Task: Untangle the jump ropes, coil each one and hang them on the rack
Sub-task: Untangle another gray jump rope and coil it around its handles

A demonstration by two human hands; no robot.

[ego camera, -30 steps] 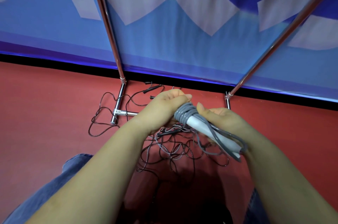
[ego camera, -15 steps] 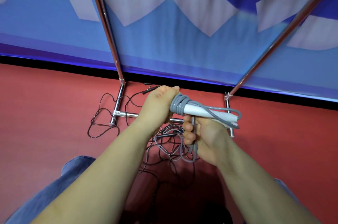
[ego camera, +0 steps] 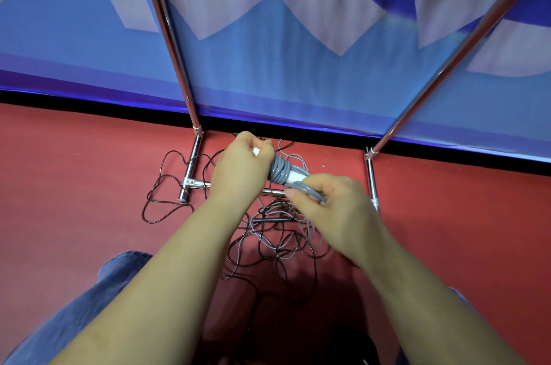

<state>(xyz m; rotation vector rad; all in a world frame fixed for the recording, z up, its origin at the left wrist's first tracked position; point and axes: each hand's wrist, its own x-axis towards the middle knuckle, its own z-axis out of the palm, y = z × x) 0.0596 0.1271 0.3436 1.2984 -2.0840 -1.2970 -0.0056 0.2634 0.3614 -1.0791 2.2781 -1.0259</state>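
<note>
The blue and white backdrop (ego camera: 298,66) is cut off at the top and both sides. The red floor (ego camera: 74,186) is left open to the left and right of the rack. Only the lower parts of the rack (ego camera: 190,177) are seen: two chrome poles that run out of the frame at the top, and the feet on the floor. The tangle of dark ropes (ego camera: 280,233) is spread on the floor between the feet, partly hidden by the forearms.

The grey jump rope (ego camera: 280,171) is held above the tangle, wound around its white handles. One end is gripped by the curled fingers of the left hand (ego camera: 241,168). A grey loop is pinched by the right hand (ego camera: 325,200); its fingertips are hard to make out.
</note>
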